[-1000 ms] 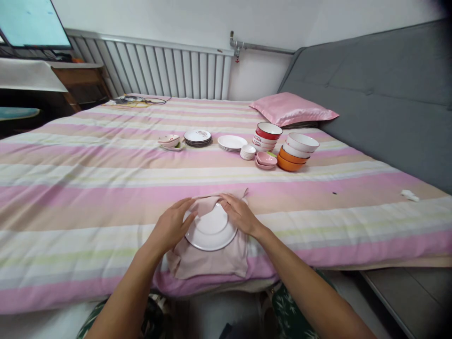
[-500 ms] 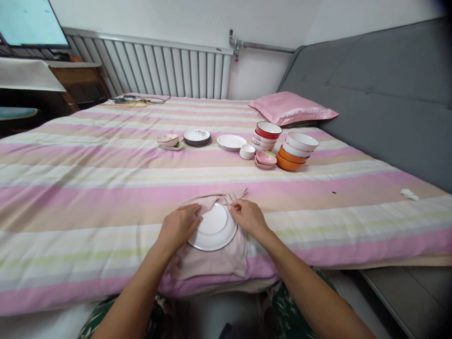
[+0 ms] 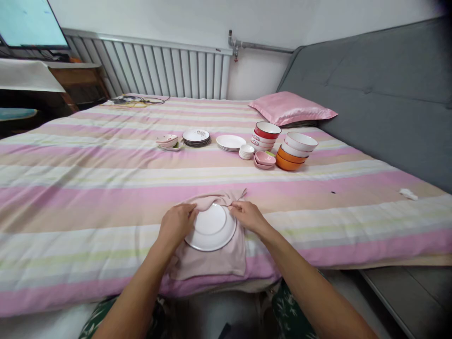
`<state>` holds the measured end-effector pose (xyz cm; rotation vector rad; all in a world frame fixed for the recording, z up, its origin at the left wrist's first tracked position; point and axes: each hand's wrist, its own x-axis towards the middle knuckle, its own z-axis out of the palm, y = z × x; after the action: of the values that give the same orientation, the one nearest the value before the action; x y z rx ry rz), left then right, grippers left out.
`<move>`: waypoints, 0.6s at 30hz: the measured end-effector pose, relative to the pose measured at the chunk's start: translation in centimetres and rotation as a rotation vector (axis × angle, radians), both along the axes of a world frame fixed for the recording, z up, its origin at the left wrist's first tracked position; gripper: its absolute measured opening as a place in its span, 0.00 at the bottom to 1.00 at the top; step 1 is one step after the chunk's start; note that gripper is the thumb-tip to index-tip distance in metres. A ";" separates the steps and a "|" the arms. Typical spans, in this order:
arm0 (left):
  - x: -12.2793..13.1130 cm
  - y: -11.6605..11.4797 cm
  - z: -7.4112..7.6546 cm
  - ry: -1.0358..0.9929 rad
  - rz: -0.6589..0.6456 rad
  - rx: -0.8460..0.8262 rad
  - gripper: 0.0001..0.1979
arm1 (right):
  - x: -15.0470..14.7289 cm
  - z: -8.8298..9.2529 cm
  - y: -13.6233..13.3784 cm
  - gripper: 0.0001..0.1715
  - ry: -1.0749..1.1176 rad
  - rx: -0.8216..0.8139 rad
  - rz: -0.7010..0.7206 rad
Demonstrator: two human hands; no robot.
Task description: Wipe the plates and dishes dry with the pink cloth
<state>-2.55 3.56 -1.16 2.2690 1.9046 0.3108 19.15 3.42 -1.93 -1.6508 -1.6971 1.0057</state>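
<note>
A white plate (image 3: 211,230) lies on a pale pink cloth (image 3: 215,264) near the bed's front edge, its foot ring facing up. The cloth's far part is folded over the plate's far rim. At the upper left of the plate, my left hand (image 3: 177,222) is closed on the folded cloth. Across from it, my right hand (image 3: 247,215) pinches the cloth between thumb and fingers at the plate's upper right. The cloth's near part spreads flat below the plate.
Farther back on the striped bed (image 3: 116,207) stand patterned plates (image 3: 196,136), white plates (image 3: 230,141), small pink bowls (image 3: 264,158), red-rimmed bowls (image 3: 267,130) and orange bowls (image 3: 290,160). A pink pillow (image 3: 291,106) rests by the grey headboard (image 3: 381,94). Cables (image 3: 137,100) lie at the far left.
My left hand has shifted slightly left, its fingers drawn in toward the cloth's folded edge. My right hand stays nearly in place, and the plate has barely moved.
</note>
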 end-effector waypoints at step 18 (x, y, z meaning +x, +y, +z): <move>-1.1 0.3 0.5 -0.289 0.150 -0.066 0.21 | -0.6 0.1 0.2 0.11 0.826 -0.435 -0.051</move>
<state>-3.61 3.88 -0.71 1.9218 1.9039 0.5543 18.59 3.64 -1.83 -1.2107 -0.9169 1.8005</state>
